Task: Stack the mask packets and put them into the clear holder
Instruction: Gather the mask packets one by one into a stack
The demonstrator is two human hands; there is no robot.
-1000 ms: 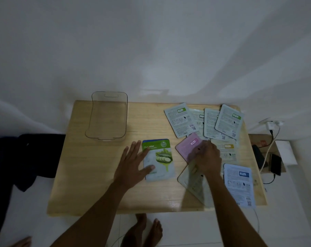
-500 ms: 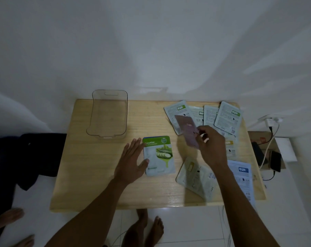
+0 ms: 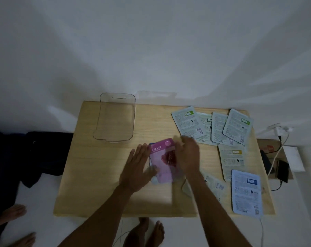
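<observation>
A pink pomegranate mask packet (image 3: 162, 162) lies face up at the middle of the wooden table (image 3: 104, 175), on top of the green packet, of which only a thin edge shows. My right hand (image 3: 187, 155) grips the pink packet's right side. My left hand (image 3: 137, 168) rests flat with spread fingers against the stack's left edge. The clear holder (image 3: 115, 118) stands empty at the table's back left. Several pale packets (image 3: 211, 127) lie face down at the back right, one with a yellow label (image 3: 232, 159), a blue one (image 3: 246, 191) at the front right, another (image 3: 213, 186) under my right forearm.
A white wall rises behind the table. To the right, a charger (image 3: 280, 131) with cables and a dark phone (image 3: 283, 171) sit on a brown box. Dark cloth (image 3: 35, 154) lies left of the table. Bare feet show on the floor below the front edge.
My right hand picked the pink packet up from the right, turned it face up and brought it left onto the green packet. My left hand stayed beside the stack.
</observation>
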